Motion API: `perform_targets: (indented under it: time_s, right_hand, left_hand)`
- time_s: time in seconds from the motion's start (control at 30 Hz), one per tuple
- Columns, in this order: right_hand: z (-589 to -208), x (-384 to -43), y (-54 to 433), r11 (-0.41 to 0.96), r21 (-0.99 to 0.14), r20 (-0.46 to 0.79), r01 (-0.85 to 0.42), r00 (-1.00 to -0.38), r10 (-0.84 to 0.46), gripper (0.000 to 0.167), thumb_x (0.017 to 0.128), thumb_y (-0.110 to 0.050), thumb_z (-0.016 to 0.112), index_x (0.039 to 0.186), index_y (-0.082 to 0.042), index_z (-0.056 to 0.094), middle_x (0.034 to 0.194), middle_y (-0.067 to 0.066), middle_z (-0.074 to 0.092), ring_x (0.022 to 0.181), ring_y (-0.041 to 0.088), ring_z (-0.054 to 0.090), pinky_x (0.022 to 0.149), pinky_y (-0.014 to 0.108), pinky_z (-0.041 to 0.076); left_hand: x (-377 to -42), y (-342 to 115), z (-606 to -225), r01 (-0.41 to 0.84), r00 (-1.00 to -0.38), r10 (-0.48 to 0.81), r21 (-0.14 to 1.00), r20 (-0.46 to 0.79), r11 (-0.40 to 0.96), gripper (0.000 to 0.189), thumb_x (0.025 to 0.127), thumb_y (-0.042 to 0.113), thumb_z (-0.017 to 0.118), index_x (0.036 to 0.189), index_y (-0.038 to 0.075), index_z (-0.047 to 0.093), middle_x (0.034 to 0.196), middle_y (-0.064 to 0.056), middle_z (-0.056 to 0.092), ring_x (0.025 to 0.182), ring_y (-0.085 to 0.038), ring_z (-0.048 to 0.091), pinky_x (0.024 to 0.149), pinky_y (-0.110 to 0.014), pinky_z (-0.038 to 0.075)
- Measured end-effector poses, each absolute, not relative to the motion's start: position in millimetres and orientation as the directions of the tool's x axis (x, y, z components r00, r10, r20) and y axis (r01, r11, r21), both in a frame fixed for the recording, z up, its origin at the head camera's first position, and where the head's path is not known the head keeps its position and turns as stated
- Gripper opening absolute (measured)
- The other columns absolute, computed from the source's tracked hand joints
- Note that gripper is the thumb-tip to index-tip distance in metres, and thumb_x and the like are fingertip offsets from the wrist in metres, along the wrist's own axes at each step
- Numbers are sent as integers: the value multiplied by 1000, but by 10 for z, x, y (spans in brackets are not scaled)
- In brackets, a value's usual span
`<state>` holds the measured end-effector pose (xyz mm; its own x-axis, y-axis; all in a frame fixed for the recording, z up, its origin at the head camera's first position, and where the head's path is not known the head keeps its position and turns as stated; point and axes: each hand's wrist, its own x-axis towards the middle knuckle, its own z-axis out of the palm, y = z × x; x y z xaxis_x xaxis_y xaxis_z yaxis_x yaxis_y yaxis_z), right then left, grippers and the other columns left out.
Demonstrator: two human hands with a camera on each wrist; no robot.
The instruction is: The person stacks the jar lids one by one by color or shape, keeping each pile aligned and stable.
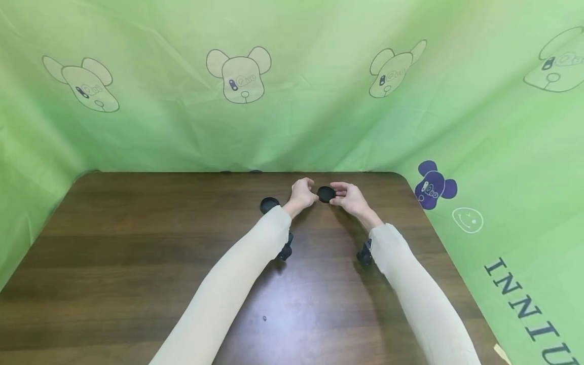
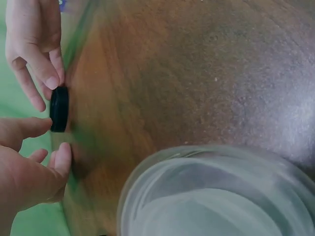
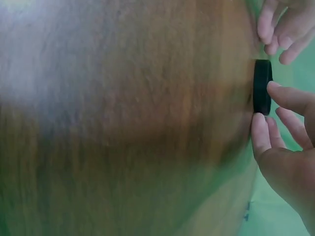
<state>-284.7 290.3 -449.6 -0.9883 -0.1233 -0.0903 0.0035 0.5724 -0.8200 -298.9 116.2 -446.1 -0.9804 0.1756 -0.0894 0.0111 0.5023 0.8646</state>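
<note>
A round black lid-like disc (image 1: 326, 194) is at the far side of the table, between both hands. My right hand (image 1: 351, 199) pinches its right rim, with one fingertip over its face and another at the edge in the right wrist view. On the other side, my left hand (image 1: 302, 195) is bent close to the disc (image 2: 59, 109), thumb and fingers apart; whether a fingertip touches is unclear. A second round black piece (image 1: 269, 205) with a raised rim lies left of the left hand, partly covered by the sleeve. Whether the pinched disc rests on the table cannot be told.
The brown wooden table (image 1: 137, 253) has its far edge close beyond the hands. Green printed curtain (image 1: 310, 126) hangs behind and at the sides. Black wrist cameras (image 1: 365, 253) sit under both sleeves. A large blurred, translucent round shape (image 2: 216, 196) fills the left wrist view's lower right.
</note>
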Motion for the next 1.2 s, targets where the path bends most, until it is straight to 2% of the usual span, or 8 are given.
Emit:
perform_targets:
  time_s: [0.2,0.37,0.5,0.63,0.77,0.9,1.0,1.2]
  right_hand:
    - [-4546,-2854,2852,565,-825,-91,10,-989,-117,55,83,12,64,135,12,45,135,31,48,121,42,49,102,45,42]
    - [-4543,-2855,2823,564,-825,-95,30,-992,-87,54,84,11,63,135,12,46,132,30,50,118,39,51,98,38,45]
    - [-4558,-2836,2811,564,-825,-84,34,-994,-64,51,85,10,63,133,12,47,130,30,52,116,38,53,95,32,46]
    - [-4586,-2830,2802,550,-835,-65,18,-996,-65,49,85,9,64,131,14,49,127,31,54,113,39,55,96,34,47]
    - [-4635,-2837,2817,506,-862,-6,-36,-997,-81,46,81,5,70,125,11,57,115,28,61,102,33,62,88,32,51]
    - [-4660,-2836,2799,493,-869,8,-50,-996,-86,45,80,4,71,123,10,59,112,26,63,97,30,62,85,31,52]
    - [-4646,-2826,2763,510,-860,-2,-36,-997,-75,46,82,6,68,125,12,56,117,30,60,102,35,60,86,28,51]
    - [-4605,-2785,2728,495,-869,9,-33,-999,-50,46,85,10,64,129,13,52,120,33,57,104,39,58,73,9,45]
  left_hand:
    - [-3027,1223,-4518,106,-978,208,782,-31,614,45,80,3,74,123,-1,61,114,-14,62,113,-26,52,97,-29,41]
    - [-3034,1278,-4516,142,-971,238,768,-14,625,45,80,3,74,123,-1,61,116,-15,61,115,-26,52,100,-29,39]
    - [-3020,1303,-4535,132,-973,230,776,-17,616,45,80,3,74,123,0,62,118,-15,61,115,-26,53,100,-28,40]
    - [-3019,1302,-4553,125,-978,209,769,-11,627,43,81,5,74,122,0,63,118,-13,63,116,-25,53,100,-27,40]
    - [-3006,1276,-4558,127,-979,206,765,-7,632,41,82,6,74,120,0,64,117,-12,64,117,-25,53,99,-28,40]
    - [-2975,1238,-4549,123,-980,198,767,-5,629,40,82,6,74,120,0,64,118,-13,64,117,-25,54,99,-29,42]
    - [-2959,1216,-4534,109,-984,180,775,-6,623,40,81,5,74,120,1,64,118,-12,64,116,-24,55,98,-30,43]
    - [-2948,1178,-4495,127,-982,190,784,12,607,40,81,4,74,119,0,64,116,-13,65,114,-24,56,98,-32,43]
